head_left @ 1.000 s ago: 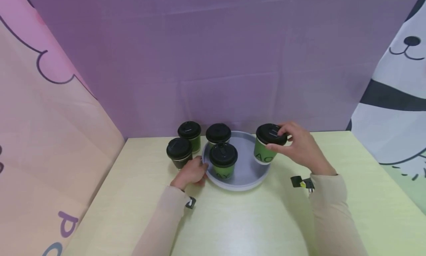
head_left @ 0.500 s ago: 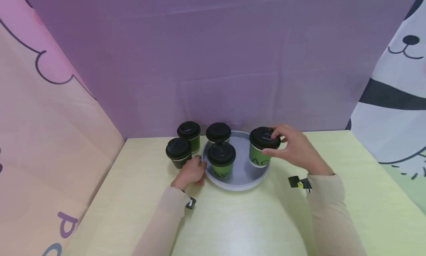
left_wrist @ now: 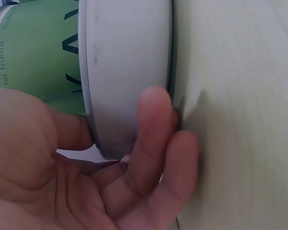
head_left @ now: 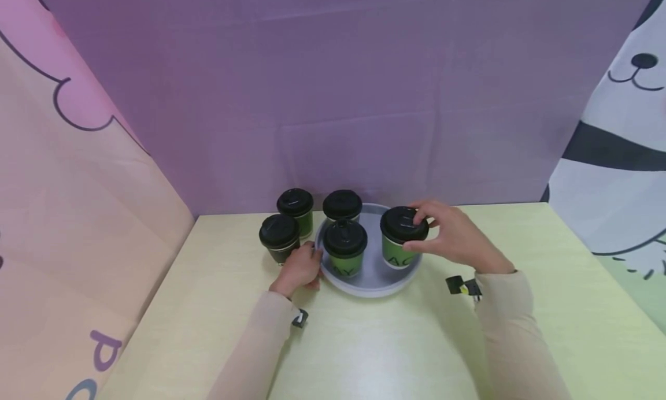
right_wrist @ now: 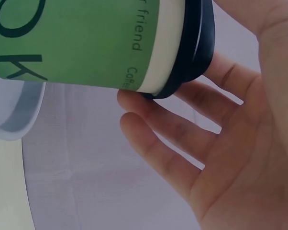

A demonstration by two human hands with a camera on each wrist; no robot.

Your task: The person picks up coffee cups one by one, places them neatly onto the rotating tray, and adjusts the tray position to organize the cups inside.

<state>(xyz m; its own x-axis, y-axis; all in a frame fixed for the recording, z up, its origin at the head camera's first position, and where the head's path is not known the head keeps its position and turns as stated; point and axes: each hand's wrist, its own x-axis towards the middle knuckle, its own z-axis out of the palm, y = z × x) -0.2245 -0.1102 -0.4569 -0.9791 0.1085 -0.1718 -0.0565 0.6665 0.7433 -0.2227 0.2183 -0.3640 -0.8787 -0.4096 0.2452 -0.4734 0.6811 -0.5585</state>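
A green paper coffee cup (head_left: 395, 251) with a black lid is upright over the right side of a round grey tray (head_left: 372, 287). My right hand (head_left: 451, 237) holds it at the lid, thumb on the near side and fingers across the top and far side. My left hand (head_left: 299, 270) grips the tray's left rim; in the left wrist view the thumb is at the upper edge and the fingers (left_wrist: 153, 129) curl against the tray's outer wall (left_wrist: 125, 62). Two more lidded cups stand on the tray's left half, a front cup (head_left: 346, 263) and a back cup (head_left: 341, 204).
Left of the tray, two lidded cups stand on the pale wooden table (head_left: 374, 342): a nearer cup (head_left: 281, 233) beside my left hand and a farther cup (head_left: 295, 203). A purple cloth (head_left: 359, 99) hangs behind the table, with printed cloths at both sides.
My right hand has carried its cup leftward and down, farther in over the tray. The left hand stays at the tray's rim, and the other cups keep their places.
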